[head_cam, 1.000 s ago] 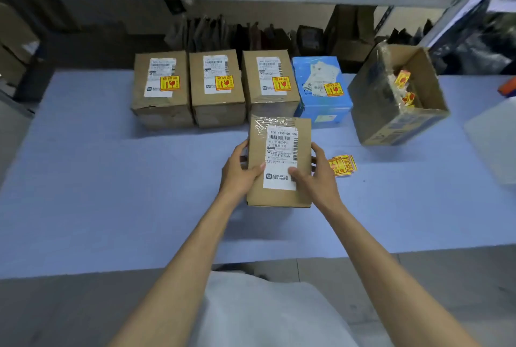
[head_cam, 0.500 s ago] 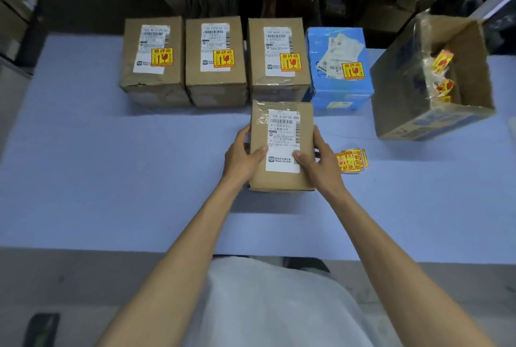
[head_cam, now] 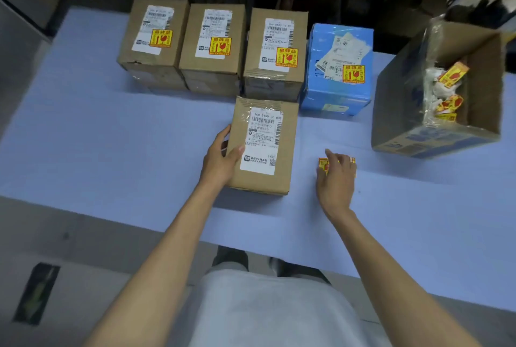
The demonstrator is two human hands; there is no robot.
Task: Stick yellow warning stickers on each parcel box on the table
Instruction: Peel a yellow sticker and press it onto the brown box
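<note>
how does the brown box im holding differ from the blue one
The brown box is cardboard, the blue box blue-wrapped. The blue box carries a yellow warning sticker; the brown box has none. The left hand holds the brown box; the blue box is untouched. Both bear white labels.

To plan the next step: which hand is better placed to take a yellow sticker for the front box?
Right. The right hand is over the stack of yellow warning stickers, while the left hand holds the front parcel box.
</note>
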